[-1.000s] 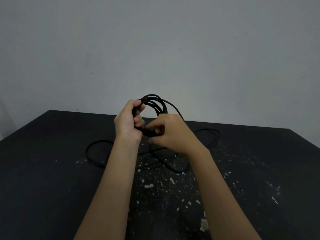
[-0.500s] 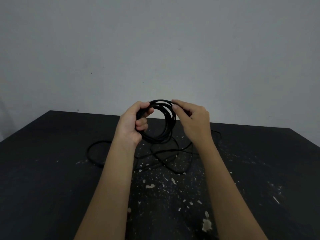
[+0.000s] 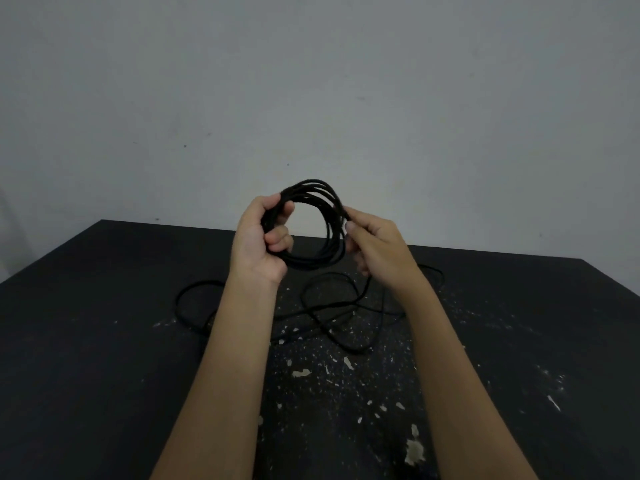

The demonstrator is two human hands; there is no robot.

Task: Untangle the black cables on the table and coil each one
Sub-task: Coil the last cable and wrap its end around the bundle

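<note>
A coil of black cable [image 3: 318,195] with several turns is held upright above the table. My left hand [image 3: 258,239] grips the coil's left side, fingers curled through the ring. My right hand [image 3: 375,249] pinches the coil's right side with thumb and fingers. More black cable [image 3: 332,306] lies loose on the black table [image 3: 104,358] under the hands, in crossing loops. One wide loop [image 3: 188,299] reaches out to the left. A strand runs down from near my right hand toward the loose loops.
The table top is dark with white paint flecks [image 3: 414,452] near the front middle. A plain grey wall [image 3: 311,81] stands behind the table's far edge.
My right hand moved from the front of the coil to its right side. The coil has opened into a rounder, upright ring and sits slightly higher.
</note>
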